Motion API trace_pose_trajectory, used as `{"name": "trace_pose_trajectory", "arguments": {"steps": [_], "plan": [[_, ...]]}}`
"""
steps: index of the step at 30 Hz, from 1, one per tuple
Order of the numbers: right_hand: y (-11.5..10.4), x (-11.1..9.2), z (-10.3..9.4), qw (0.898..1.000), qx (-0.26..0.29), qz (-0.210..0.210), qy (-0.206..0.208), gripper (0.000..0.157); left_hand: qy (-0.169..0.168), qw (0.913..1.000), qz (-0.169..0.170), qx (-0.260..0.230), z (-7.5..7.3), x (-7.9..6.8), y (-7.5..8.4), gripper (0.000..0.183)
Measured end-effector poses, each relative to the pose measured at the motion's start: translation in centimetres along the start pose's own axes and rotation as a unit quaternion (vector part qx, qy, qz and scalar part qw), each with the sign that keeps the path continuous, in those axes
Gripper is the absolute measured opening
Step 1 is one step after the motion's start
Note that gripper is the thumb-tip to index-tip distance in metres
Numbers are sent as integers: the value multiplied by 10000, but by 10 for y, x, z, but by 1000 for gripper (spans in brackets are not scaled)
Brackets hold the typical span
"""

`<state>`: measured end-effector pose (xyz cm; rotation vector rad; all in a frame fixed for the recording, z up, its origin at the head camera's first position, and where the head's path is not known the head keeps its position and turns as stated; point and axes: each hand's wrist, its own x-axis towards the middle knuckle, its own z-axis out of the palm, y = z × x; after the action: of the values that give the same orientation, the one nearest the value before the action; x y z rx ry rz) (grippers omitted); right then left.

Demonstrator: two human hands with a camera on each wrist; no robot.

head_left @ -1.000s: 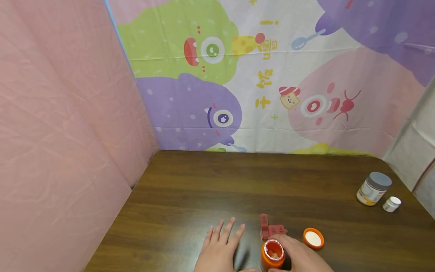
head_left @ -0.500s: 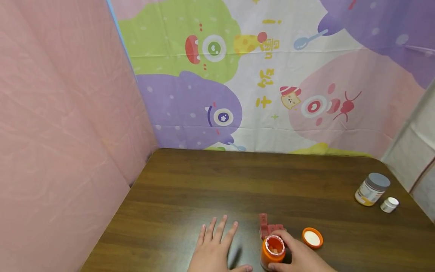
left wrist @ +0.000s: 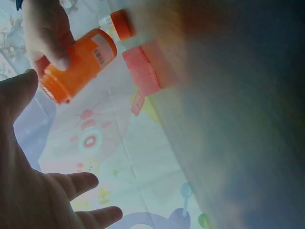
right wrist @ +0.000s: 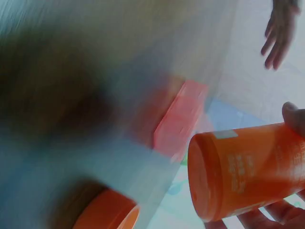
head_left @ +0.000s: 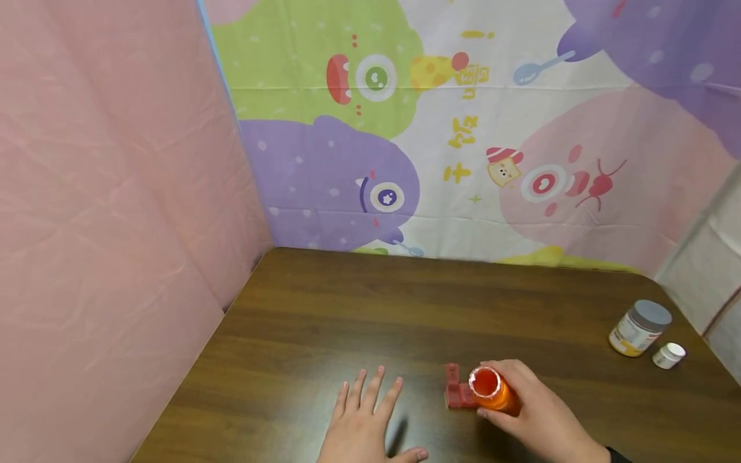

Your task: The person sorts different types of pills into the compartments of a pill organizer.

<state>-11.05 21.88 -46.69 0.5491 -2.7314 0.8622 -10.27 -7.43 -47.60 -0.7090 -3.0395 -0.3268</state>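
The orange bottle [head_left: 496, 392] is held up off the table [head_left: 324, 321] at the near right, uncapped, with its body leaning so that the rim points up and to the left; what lies inside it cannot be made out. The right hand [head_left: 541, 408] grasps it, thumb on the near side of the body and fingers round the far side. Just left of the bottle, and partly hidden behind it in the head view, sits a red pillbox [head_left: 459, 395]; the lid of its left-end compartment stands swung back towards the far side, while the lids that can be seen further right look closed. From these views it is unclear whether that compartment holds anything. The orange cap [right wrist: 105, 210] lies on the table to the right of the pillbox, hidden by the right hand in the head view. As things lie, I judge the uncapping and the raising of one lid to be done; the recapping and the closing of that lid are not. To the left, well apart from the pillbox, the left hand [head_left: 359, 431] grasps nothing, its fingers spread. At the far right stand a grey-lidded jar [head_left: 639, 329] and, just beside it, a small white bottle [head_left: 668, 356], both with their lids on.
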Motion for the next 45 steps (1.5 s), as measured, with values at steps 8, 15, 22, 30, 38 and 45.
{"name": "trace_pose_trajectory", "arguments": {"steps": [8, 15, 22, 30, 38, 45], "plan": [[15, 9, -2, 9903, -1254, -501, -320, 64, -114, 9999, -68, -30, -1, -1, -2, 97], [19, 17, 0, 9763, -1904, -961, -354, 62, -298, 9994, -108, -124, -3, -1, -3, 97], [17, 21, 5, 9687, -2159, -1105, -537, 62, -359, 9992, -129, -137, -3, -1, -4, 98], [16, 24, 10, 9626, -2278, -1377, -501, 63, -394, 9990, -142, -136, -3, -2, -5, 97], [14, 28, 12, 9568, -2401, -1586, -420, 63, -357, 9993, -117, -91, -3, -4, -6, 97], [12, 30, 14, 9531, -2455, -1725, -393, 62, -396, 9990, -150, -105, -4, -5, -7, 98]]}}
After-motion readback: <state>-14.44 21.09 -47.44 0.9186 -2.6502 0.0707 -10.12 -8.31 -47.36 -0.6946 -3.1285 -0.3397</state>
